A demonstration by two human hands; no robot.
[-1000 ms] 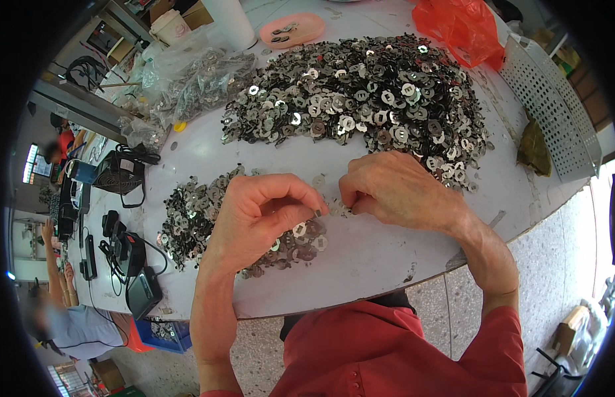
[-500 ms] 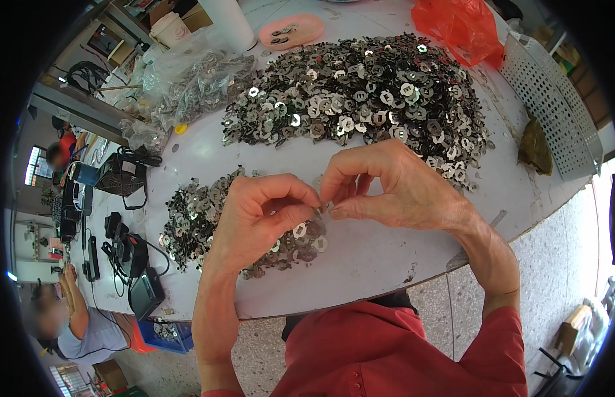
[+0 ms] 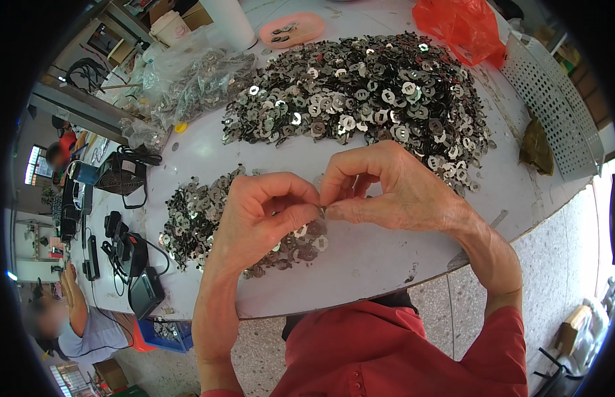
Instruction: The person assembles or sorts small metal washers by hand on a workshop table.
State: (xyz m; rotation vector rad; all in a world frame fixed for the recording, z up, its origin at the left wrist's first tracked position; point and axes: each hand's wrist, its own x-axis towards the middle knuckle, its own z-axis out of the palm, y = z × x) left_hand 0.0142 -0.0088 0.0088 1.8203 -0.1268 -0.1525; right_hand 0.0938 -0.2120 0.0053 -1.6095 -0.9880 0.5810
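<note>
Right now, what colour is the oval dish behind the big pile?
The oval dish is coral pink, best seen in the head view.

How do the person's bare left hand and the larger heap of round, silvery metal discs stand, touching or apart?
Apart. The head view shows a strip of white tabletop between the left hand and the larger heap.

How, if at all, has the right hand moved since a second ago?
Yes: judged against the large heap of metal discs, the right hand has brought its fingertips left, close to the left hand.
</note>
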